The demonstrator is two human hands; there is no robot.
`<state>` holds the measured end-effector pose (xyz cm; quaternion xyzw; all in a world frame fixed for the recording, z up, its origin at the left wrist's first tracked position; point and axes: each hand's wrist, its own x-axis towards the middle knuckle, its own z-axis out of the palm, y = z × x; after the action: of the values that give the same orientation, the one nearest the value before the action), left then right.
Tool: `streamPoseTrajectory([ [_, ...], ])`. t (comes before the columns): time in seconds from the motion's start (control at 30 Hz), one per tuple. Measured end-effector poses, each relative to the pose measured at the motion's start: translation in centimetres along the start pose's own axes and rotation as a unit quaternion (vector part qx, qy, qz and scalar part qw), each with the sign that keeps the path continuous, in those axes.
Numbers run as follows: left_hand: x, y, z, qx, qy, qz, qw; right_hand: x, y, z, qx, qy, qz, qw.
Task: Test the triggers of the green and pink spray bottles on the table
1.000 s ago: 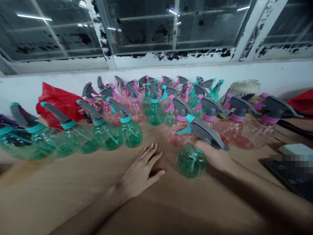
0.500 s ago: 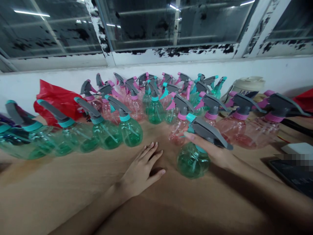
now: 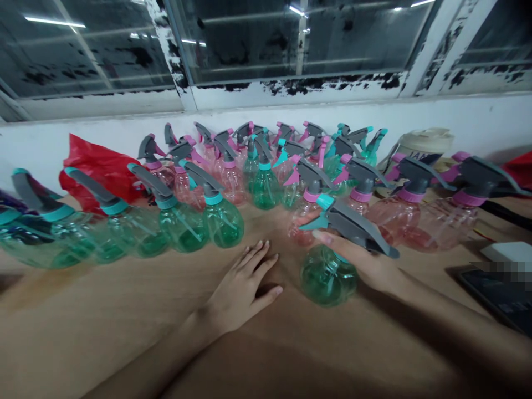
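Observation:
My right hand (image 3: 357, 256) is wrapped round the neck of a green spray bottle (image 3: 328, 280), just below its grey and teal trigger head. The thumb lies near the teal trigger, and the far fingers are hidden behind the neck. Flat on the wooden table rests my left hand (image 3: 245, 288), fingers spread, holding nothing. Beyond its fingertips stands another green spray bottle (image 3: 224, 224), the last in a row at the left. Behind the held bottle is a pink spray bottle (image 3: 301, 224).
Several pink and green bottles crowd the back by the white wall (image 3: 141, 124). A red plastic bag (image 3: 93, 172) lies at the left rear. To the right are a beige tub (image 3: 428, 143), a white box (image 3: 509, 252) and a dark phone-like device (image 3: 499, 296).
The held bottle's teal trigger now juts out in front of my right thumb, where it was mostly covered before. The left hand stays in place.

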<state>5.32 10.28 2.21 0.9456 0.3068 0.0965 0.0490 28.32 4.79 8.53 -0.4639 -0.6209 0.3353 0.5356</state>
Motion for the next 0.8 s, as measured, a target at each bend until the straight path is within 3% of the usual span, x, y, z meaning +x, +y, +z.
streamPoseTrajectory([
  [0.8, -0.09, -0.36, 0.50, 0.026, 0.013, 0.016, 0.999, 0.13, 0.12, -0.03, 0.029, -0.024, -0.025, 0.999],
])
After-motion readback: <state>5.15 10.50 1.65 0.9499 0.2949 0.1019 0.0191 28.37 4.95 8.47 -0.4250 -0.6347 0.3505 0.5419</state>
